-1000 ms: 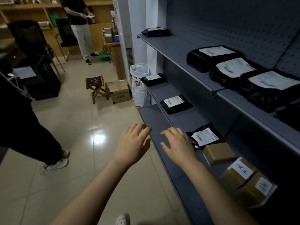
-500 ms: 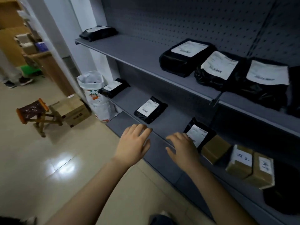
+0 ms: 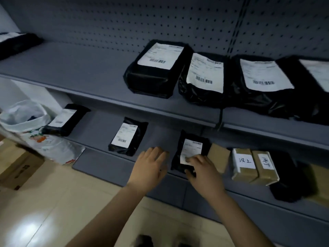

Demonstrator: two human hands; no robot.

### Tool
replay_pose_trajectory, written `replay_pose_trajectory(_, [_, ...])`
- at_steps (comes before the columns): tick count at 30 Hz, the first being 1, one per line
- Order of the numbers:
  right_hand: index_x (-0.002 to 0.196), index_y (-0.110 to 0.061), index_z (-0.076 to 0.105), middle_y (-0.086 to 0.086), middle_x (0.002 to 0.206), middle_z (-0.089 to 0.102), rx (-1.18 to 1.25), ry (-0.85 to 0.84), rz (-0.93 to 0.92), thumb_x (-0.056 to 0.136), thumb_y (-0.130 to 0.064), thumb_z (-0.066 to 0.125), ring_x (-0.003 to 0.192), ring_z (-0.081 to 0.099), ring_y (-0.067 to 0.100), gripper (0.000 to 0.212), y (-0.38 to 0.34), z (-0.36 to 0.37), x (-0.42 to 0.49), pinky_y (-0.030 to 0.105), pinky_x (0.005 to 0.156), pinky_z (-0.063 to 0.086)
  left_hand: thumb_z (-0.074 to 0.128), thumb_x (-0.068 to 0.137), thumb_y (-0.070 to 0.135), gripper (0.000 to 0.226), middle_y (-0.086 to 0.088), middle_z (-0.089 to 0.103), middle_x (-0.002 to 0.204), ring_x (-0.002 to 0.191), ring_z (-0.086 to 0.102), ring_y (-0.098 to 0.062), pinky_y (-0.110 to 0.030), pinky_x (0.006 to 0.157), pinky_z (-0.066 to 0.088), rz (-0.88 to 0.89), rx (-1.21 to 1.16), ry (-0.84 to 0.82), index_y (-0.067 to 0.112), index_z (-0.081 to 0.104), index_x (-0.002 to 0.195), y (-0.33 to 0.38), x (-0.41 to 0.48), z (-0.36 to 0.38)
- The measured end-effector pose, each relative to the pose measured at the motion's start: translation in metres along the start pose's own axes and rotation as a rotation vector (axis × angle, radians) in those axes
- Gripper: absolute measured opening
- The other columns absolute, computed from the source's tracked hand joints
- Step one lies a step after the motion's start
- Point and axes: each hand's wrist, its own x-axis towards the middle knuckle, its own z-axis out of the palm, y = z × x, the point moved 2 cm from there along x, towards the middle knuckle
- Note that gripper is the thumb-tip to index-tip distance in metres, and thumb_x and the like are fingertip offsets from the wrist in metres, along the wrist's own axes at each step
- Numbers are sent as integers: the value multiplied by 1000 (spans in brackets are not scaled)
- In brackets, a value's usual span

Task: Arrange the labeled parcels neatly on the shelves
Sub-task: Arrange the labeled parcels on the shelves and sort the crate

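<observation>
A small black parcel with a white label (image 3: 194, 142) lies on the middle shelf (image 3: 99, 125). My right hand (image 3: 204, 173) grips its near end, fingers on the label and thumb at the front edge. Just left of it, my left hand (image 3: 151, 168) hovers over the shelf with fingers straight and spread. Two more black labeled parcels (image 3: 128, 136) (image 3: 65, 120) lie further left on the same shelf. On the upper shelf (image 3: 80, 73), several larger black labeled parcels (image 3: 156, 68) sit side by side.
Right of my right hand stand two brown boxes with handwritten labels (image 3: 243, 164) (image 3: 265, 166), a plain brown box (image 3: 218, 157) and a dark parcel (image 3: 288, 179). A white sack (image 3: 26, 125) and a cardboard box (image 3: 17, 168) stand on the floor at the left.
The view has swung right and closer to the shelves. My right hand reached forward and took hold of the small black parcel; my left hand moved in over the shelf beside it.
</observation>
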Motion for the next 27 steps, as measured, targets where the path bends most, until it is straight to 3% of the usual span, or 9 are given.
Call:
replay_pose_trajectory(8, [116,-13,65,8,109,63,93,149,347,89,-19,65,105,57,28,27,6,50,7,35,84,49,47,86,35,28,-4,61,98,85,57,-24,-34,68,49,218,-79,-37,18,58,106,-53,30,48])
replay_pose_trajectory(13, [117,-10,65,11,114,61,188,231,557,91,-20,64,102,60,29,27,18,94,17,32,82,49,44,87,35,31,-3,61,99,87,61,-25,-34,70,50,269,-139,-164,18,63,105,-79,43,94])
replay_pose_trajectory(16, [119,-8,64,11,119,58,237,267,657,94,-22,61,86,63,27,29,38,121,27,28,72,46,51,90,31,32,-5,62,111,101,59,-28,-37,79,49,221,-214,-228,15,63,115,-83,50,131])
replay_pose_trajectory(18, [120,-7,62,13,121,57,283,298,701,95,-23,60,85,61,27,29,54,139,34,31,71,46,54,95,30,35,-5,58,124,114,52,-27,-35,91,41,173,-260,-272,15,58,126,-81,56,156])
replay_pose_trajectory(21, [126,-11,59,12,121,56,348,335,754,97,-22,58,81,56,22,32,75,167,43,27,69,39,50,98,33,37,-3,52,131,120,46,-23,-30,98,36,104,-334,-284,19,52,132,-75,65,198])
replay_pose_trajectory(24, [129,-10,57,12,128,54,391,373,772,96,-21,59,102,60,29,34,88,196,45,21,74,37,46,99,39,48,-2,43,143,131,39,-21,-31,106,36,-43,-459,-315,22,40,144,-69,71,238])
replay_pose_trajectory(27, [121,-4,60,14,127,55,416,417,765,95,-15,61,109,59,30,28,93,214,46,12,75,32,50,98,42,66,0,26,157,143,26,-17,-20,109,21,-240,-679,-366,22,21,154,-61,73,263])
